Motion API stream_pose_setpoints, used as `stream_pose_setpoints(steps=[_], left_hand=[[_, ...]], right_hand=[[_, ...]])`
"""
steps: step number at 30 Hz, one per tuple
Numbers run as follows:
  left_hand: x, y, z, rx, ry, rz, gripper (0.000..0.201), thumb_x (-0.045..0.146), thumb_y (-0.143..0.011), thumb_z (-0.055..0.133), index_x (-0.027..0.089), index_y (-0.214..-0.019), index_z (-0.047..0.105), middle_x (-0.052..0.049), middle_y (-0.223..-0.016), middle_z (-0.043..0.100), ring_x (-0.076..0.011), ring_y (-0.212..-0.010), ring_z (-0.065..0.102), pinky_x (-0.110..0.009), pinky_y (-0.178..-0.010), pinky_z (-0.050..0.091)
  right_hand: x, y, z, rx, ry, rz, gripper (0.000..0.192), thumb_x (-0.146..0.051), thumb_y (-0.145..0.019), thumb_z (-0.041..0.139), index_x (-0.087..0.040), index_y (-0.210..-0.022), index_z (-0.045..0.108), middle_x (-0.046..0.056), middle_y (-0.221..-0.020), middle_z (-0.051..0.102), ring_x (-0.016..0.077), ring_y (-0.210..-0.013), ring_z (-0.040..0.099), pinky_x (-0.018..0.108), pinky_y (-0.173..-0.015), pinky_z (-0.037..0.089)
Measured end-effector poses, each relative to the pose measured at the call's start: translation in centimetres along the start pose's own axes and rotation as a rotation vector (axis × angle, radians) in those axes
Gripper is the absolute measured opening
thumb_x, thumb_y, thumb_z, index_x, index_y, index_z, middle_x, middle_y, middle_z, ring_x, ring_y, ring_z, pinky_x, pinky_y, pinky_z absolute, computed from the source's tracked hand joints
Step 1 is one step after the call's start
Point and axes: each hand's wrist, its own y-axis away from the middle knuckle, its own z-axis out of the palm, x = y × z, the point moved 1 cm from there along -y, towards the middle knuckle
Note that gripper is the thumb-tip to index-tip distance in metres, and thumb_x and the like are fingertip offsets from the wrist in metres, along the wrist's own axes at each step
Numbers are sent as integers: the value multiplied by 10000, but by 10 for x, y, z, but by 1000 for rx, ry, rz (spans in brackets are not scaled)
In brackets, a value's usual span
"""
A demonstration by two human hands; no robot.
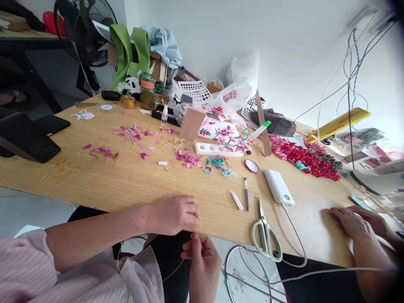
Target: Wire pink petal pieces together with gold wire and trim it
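Note:
My right hand (pixel 203 257), at the table's front edge, pinches a thin gold wire (pixel 174 272) between thumb and forefinger. The wire loops down over my lap. Just above, my left hand (pixel 176 214) rests on the table edge with its fingers curled closed. A short bit of the wire shows between the two hands; the left fingertips are hidden. Scissors (pixel 264 235) with pale handles lie to the right, their grips over the edge. Close by are a small white tube (pixel 236 200) and a dark pen (pixel 246 194).
Pink petals (pixel 187 158), teal beads (pixel 217 162) and gold wire pieces (pixel 59 169) lie across the table. A white foam block (pixel 217 149) holds flower sprigs. Right of it are a white power bank (pixel 277 187) with a cable and red flowers (pixel 315 162). Another person's hands (pixel 356 223) rest far right.

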Motion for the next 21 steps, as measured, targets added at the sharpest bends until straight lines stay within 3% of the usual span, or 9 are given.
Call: stream_pose_setpoints(steps=[5,21], left_hand=[[-6,2,-6,177,10,-235,278,-9,-869,469,131,-962,691,-85,-942,656,-175,-906,532,-294,-839,477],[-5,5,0,97,32,-206,270,-23,-836,501,148,-838,710,-65,-906,653,-168,-903,525,-258,-828,455]], right_hand=[[0,5,3,61,-43,26,391,-545,-785,625,-164,-699,607,-9,-540,610,110,-448,540,205,-456,439],[9,2,-1,20,11,2,402,-553,-807,604,-169,-688,594,3,-549,610,124,-460,560,216,-455,466]])
